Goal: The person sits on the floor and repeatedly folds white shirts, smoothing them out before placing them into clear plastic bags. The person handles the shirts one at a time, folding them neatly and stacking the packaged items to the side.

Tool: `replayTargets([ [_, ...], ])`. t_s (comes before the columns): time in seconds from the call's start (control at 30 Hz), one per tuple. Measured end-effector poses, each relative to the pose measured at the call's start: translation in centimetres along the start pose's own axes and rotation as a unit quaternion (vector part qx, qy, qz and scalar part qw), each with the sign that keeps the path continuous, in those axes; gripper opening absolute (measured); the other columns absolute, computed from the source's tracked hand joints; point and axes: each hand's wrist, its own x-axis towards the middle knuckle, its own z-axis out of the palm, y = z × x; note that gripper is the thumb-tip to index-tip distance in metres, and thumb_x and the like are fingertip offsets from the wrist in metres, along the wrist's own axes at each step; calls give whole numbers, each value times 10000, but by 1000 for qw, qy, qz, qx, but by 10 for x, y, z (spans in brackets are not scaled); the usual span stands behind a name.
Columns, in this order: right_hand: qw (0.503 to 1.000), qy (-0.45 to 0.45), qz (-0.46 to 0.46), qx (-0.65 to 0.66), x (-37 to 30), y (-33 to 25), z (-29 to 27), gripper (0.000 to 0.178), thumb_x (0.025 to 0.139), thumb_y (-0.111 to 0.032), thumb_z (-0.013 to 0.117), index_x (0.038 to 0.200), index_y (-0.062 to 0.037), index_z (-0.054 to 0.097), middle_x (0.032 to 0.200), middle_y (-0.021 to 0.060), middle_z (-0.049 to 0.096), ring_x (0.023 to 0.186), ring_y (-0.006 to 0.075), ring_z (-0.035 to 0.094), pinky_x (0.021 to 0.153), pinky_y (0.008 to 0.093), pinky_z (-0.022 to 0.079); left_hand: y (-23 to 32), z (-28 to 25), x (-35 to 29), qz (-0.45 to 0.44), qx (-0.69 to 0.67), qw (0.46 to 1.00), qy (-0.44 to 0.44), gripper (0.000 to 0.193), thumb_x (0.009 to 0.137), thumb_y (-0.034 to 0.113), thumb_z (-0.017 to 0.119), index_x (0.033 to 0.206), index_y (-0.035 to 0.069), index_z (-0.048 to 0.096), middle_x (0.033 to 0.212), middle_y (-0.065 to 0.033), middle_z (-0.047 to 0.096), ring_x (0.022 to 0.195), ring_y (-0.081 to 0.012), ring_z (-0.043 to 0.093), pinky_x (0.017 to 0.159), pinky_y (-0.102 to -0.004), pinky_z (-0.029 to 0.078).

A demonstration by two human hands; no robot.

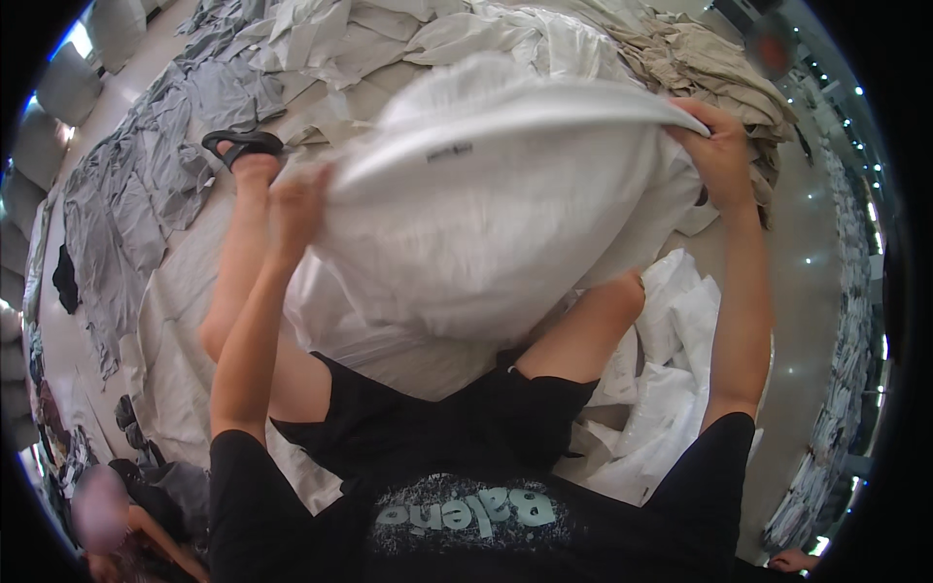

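Note:
A large white garment (pixel 476 223) is spread out in the air between my arms, over my bent legs. Its upper edge is pulled wide, and a small dark mark shows near that edge. My left hand (pixel 299 204), smeared by motion, closes on the garment's left side. At the upper right corner my right hand (pixel 717 151) grips the edge, fingers wrapped over the cloth. Much of the garment is blurred, and its lower folds hang close to my thighs.
Heaps of grey garments (pixel 121 209) lie at left, white ones (pixel 340 39) ahead, beige ones (pixel 714 73) at far right. White plastic-looking packages (pixel 671 394) sit beside my right thigh. Another person (pixel 155 520) is at lower left; someone's hand (pixel 792 561) shows at lower right.

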Motion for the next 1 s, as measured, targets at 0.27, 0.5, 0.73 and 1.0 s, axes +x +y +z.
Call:
replayTargets([
  [0.27, 986, 144, -68, -56, -31, -7, -24, 148, 942, 48, 758, 1065, -7, 821, 932, -58, 733, 853, 23, 610, 746, 196, 499, 126, -189, 25, 414, 379, 792, 239, 263, 1076, 155, 693, 849, 34, 751, 695, -78, 657, 566, -228, 630, 559, -351, 499],
  [0.5, 988, 98, -100, 69, -32, -27, -83, 183, 1010, -81, 744, 1146, 34, 787, 978, -1, 763, 881, 56, 673, 778, 220, 530, 223, -300, 32, 338, 370, 830, 246, 246, 1045, 284, 759, 940, 65, 796, 731, -15, 698, 599, -141, 572, 573, -313, 478],
  [0.73, 996, -36, 84, -20, 82, 60, -30, 451, 1001, -428, 809, 1178, -13, 790, 988, 9, 772, 916, 93, 700, 791, 289, 563, 147, -184, 167, 223, 361, 905, 22, 404, 1043, 409, 791, 845, 62, 731, 626, 44, 522, 614, -76, 393, 557, -298, 351],
  [1.0, 952, 208, 13, -223, 165, 179, 177, 440, 1051, -296, 726, 1426, -69, 689, 1368, 150, 731, 1265, 274, 695, 1091, 405, 536, -46, -64, 212, 90, 438, 891, -82, 677, 978, 528, 741, 1510, 130, 610, 1404, -236, 675, 1250, -411, 681, 1060, -497, 551],
])
